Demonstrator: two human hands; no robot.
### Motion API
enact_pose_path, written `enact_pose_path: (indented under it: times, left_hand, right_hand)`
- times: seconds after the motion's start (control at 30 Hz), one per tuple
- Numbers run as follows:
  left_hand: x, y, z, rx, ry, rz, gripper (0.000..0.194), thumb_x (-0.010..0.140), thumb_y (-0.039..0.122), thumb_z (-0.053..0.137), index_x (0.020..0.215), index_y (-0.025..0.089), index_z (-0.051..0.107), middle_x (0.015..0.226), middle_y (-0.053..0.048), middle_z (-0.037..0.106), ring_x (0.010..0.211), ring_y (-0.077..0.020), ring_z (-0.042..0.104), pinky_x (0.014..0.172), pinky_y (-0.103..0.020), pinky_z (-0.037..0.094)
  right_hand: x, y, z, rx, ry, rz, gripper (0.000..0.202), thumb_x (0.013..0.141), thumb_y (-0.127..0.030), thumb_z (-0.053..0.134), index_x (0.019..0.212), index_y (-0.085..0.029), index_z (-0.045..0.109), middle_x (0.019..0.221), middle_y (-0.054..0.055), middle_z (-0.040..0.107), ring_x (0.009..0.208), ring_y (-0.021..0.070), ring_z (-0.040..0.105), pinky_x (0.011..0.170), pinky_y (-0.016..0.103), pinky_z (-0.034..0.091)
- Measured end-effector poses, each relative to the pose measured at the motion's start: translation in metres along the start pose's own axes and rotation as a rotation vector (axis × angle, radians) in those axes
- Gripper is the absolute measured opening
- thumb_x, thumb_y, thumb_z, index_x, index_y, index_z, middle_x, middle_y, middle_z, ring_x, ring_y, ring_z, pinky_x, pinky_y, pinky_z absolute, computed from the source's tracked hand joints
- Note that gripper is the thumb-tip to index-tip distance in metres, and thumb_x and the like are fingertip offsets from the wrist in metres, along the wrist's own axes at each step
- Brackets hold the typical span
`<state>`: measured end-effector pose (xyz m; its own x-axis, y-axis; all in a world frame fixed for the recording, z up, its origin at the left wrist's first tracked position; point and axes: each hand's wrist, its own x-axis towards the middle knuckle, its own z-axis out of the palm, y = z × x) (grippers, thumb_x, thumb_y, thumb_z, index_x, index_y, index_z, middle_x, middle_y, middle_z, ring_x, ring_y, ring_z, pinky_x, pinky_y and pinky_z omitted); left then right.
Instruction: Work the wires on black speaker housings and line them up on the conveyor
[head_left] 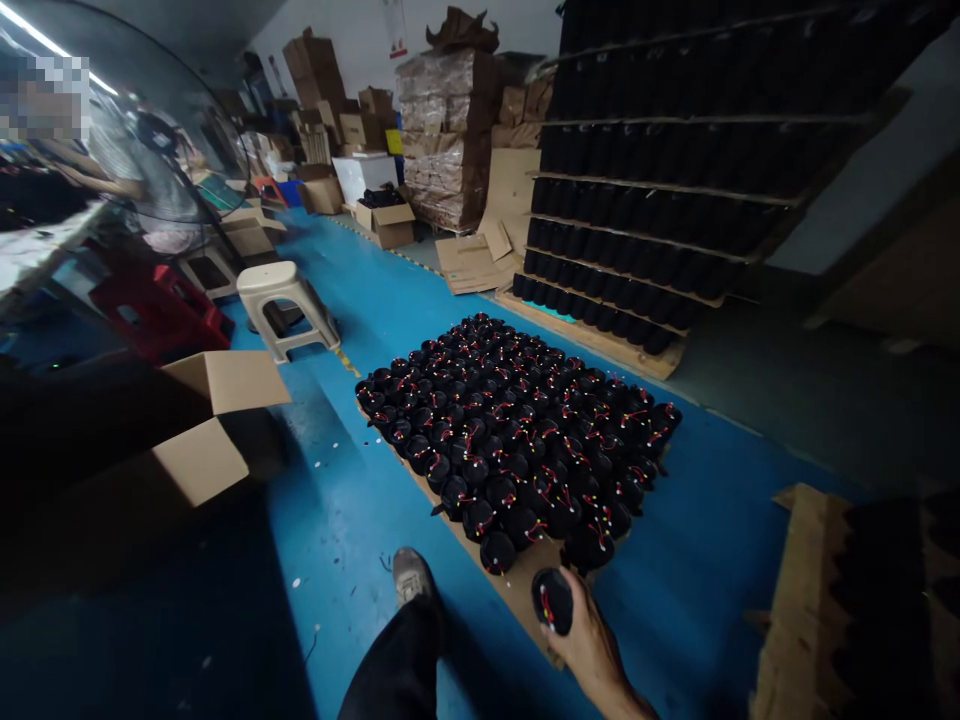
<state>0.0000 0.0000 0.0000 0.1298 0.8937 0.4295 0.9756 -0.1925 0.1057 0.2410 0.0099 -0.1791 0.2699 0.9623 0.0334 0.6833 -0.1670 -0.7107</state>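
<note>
Black round cups with red wires (491,390) stand packed on a cardboard sheet (525,590) on the blue floor (360,290). At the sheet's near end, the right hand (589,635) grasps one black cup (553,600), its wired opening showing.

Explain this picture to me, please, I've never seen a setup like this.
There is no robot here: a person works with bare hands. The single picture comes from a camera worn on their head, looking forward and down, so a shoe shows too. Only the right hand is visible, holding a round black cup-like part with red wires inside. Many similar black parts sit packed together on a brown sheet on the blue floor. A pale stool and an open cardboard box are at the left; tall layers of dark items rise behind.
</note>
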Motion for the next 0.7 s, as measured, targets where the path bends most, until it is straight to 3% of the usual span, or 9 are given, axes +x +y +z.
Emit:
enact_pose_path:
  times: [0.03,0.1,0.2,0.3,0.4,0.53,0.7]
  left_hand:
    - [0.011,-0.004,0.012,-0.005,-0.006,-0.008,0.034,0.095,0.043,0.049,0.123,0.027,0.059,0.128,-0.007,0.062,0.118,-0.0248,0.058,0.096,-0.049,0.051]
    - [0.032,-0.01,0.038,-0.009,-0.021,-0.028,0.05,0.101,0.041,0.022,0.122,0.017,0.06,0.12,-0.005,0.063,0.118,-0.0244,0.058,0.097,-0.045,0.05]
    - [0.048,-0.019,0.074,-0.013,-0.037,-0.063,0.037,0.098,0.043,0.042,0.12,0.02,0.06,0.113,-0.007,0.066,0.107,-0.0226,0.063,0.09,-0.045,0.055]
    - [0.048,-0.03,0.097,-0.003,-0.047,-0.095,0.034,0.093,0.041,0.054,0.118,0.019,0.06,0.109,-0.007,0.068,0.101,-0.022,0.065,0.087,-0.046,0.056]
    - [0.041,-0.041,0.112,0.012,-0.05,-0.12,0.032,0.093,0.041,0.053,0.116,0.019,0.062,0.112,-0.007,0.068,0.103,-0.0217,0.065,0.088,-0.045,0.056]
    - [0.037,-0.047,0.124,0.021,-0.048,-0.134,0.036,0.094,0.043,0.051,0.12,0.02,0.06,0.108,-0.007,0.069,0.1,-0.0216,0.066,0.086,-0.044,0.056]
    - [0.036,-0.045,0.126,0.031,-0.056,-0.136,0.041,0.093,0.046,0.053,0.124,0.02,0.057,0.107,-0.008,0.069,0.1,-0.0227,0.066,0.086,-0.048,0.057]
  right_hand:
    - [0.012,0.01,0.007,-0.012,0.015,0.041,0.074,0.067,-0.023,0.066,0.136,-0.019,0.04,0.131,0.014,0.056,0.122,0.032,0.054,0.1,0.046,0.047]
    - [0.031,0.023,0.022,-0.037,0.045,0.119,0.068,0.074,-0.026,0.068,0.135,-0.018,0.041,0.131,0.014,0.055,0.121,0.0318,0.053,0.099,0.048,0.046]
    - [0.049,0.03,0.044,-0.081,0.089,0.258,0.056,0.087,-0.036,0.066,0.135,-0.018,0.044,0.13,0.013,0.053,0.114,0.0295,0.056,0.093,0.049,0.048]
    - [0.057,0.03,0.063,-0.123,0.139,0.424,0.052,0.093,-0.043,0.061,0.137,-0.02,0.045,0.129,0.012,0.053,0.104,0.0265,0.059,0.085,0.047,0.052]
    - [0.064,0.031,0.075,-0.135,0.175,0.528,0.051,0.094,-0.045,0.06,0.136,-0.02,0.046,0.131,0.012,0.052,0.102,0.0257,0.059,0.083,0.046,0.053]
    - [0.069,0.039,0.081,-0.112,0.209,0.551,0.049,0.094,-0.044,0.06,0.135,-0.02,0.047,0.13,0.011,0.052,0.103,0.026,0.059,0.083,0.047,0.053]
    - [0.07,0.045,0.081,-0.076,0.256,0.531,0.049,0.093,-0.044,0.06,0.134,-0.02,0.047,0.128,0.011,0.052,0.103,0.0259,0.058,0.082,0.046,0.052]
